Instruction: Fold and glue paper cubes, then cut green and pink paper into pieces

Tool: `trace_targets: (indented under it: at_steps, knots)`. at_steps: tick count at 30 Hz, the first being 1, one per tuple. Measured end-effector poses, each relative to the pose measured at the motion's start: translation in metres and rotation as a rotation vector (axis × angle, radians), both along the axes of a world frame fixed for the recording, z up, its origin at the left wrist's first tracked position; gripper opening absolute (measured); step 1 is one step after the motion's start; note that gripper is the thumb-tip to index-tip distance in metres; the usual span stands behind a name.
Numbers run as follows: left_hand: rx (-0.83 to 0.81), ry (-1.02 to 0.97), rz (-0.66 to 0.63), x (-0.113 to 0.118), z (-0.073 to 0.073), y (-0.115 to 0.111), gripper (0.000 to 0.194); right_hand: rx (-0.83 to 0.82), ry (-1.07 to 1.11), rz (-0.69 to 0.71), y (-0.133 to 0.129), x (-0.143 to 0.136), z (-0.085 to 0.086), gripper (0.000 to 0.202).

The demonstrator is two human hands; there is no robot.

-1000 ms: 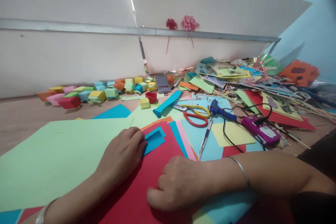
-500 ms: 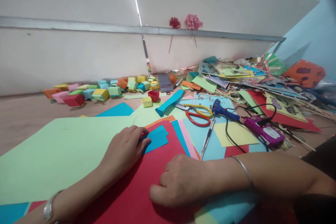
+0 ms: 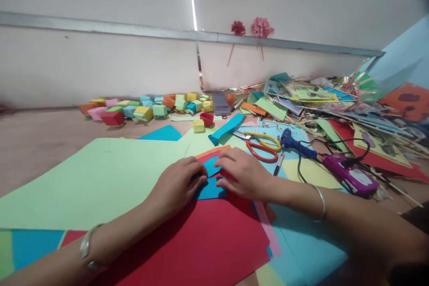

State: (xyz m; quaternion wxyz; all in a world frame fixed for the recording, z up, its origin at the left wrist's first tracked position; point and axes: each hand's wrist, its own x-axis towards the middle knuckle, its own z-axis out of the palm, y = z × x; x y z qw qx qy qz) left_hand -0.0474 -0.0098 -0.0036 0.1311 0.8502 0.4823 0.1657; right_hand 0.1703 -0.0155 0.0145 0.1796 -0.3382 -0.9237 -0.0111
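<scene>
A small piece of blue paper [image 3: 214, 191] with a fold across it lies on a large sheet of red paper [image 3: 201, 241]. My left hand [image 3: 181, 182] has its fingers curled on the left end of the blue piece, pressing it. From the other side, my right hand [image 3: 246, 175] grips the right end, with the thumb low and the fingers at the upper flap. Fingers partly hide both ends. Just behind my right hand lie scissors [image 3: 263, 147] with red and yellow handles and a utility knife [image 3: 279, 163].
A pale green sheet [image 3: 83, 178] spreads to the left. Several folded paper boxes [image 3: 144, 112] line the wall. On the right are a blue glue gun [image 3: 296, 145], its cable, a purple power strip [image 3: 350, 174] and a heap of paper and sticks [image 3: 308, 91].
My right hand has moved from a loose fist on the red sheet up to the right end of the blue paper. My left hand stays at its left end. The view has shifted left.
</scene>
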Motion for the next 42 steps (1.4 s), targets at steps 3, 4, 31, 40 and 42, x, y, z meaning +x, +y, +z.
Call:
trace_targets:
  at_steps: [3, 4, 31, 40, 42]
  knots:
    - [0.066, 0.010, 0.083, -0.002, 0.001, -0.001, 0.035, -0.127, 0.031, 0.029, 0.011, 0.003, 0.004, 0.041]
    - [0.083, 0.019, 0.106, -0.004, 0.000, -0.001, 0.035, -0.147, 0.020, 0.020, 0.011, 0.003, 0.004, 0.045]
    - [-0.083, -0.119, 0.022, 0.001, 0.010, -0.002, 0.028, -0.510, -0.071, -0.240, 0.011, 0.009, 0.009, 0.020]
    - [-0.027, -0.229, 0.158, -0.002, 0.007, 0.003, 0.034, -0.483, -0.015, -0.189, 0.017, 0.016, 0.014, 0.026]
    - [-0.007, -0.241, 0.170, -0.003, 0.006, 0.003, 0.036, -0.437, 0.040, -0.191, 0.016, 0.016, 0.012, 0.025]
